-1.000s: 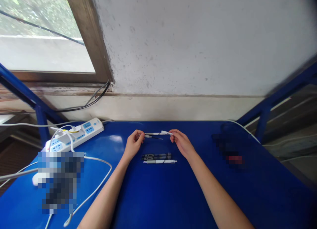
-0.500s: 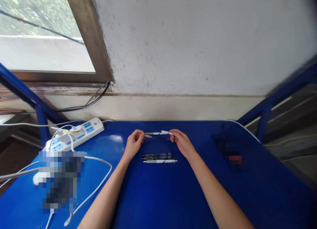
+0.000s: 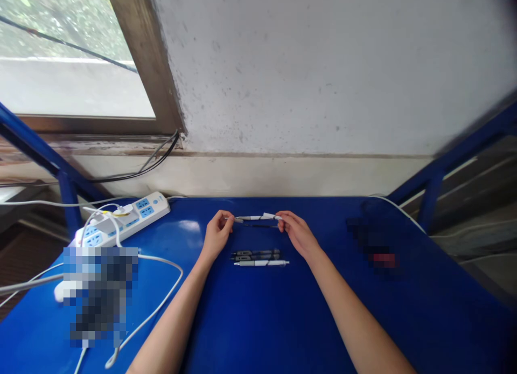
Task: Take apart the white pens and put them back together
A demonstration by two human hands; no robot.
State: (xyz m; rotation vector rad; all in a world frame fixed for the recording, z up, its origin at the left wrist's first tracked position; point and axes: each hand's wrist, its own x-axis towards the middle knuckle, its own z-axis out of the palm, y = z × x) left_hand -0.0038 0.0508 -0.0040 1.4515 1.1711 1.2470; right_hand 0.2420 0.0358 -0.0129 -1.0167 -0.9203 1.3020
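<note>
A white pen with a grey grip and dark markings (image 3: 256, 217) is held level above the blue table, between both hands. My left hand (image 3: 219, 231) is closed in a pinch at its narrow left end, where a small greyish piece shows just below the fingertips. My right hand (image 3: 297, 233) grips the clip end, with the fingers partly covering it. Nearer me, a second white pen (image 3: 262, 263) lies sideways on the table. Just behind it are dark pens (image 3: 258, 254), side by side and parallel to it.
At the left stands a white power strip (image 3: 151, 209) with plugs and a white cable (image 3: 169, 263) looping over the blue table (image 3: 266, 325). Blurred-out objects lie at left and right. A wall (image 3: 302, 174) rises behind, and blue frame bars (image 3: 432, 196) flank the table.
My left hand has shifted very slightly left, and a little more of the pen's narrow end shows. My right hand and the pens on the table have stayed put.
</note>
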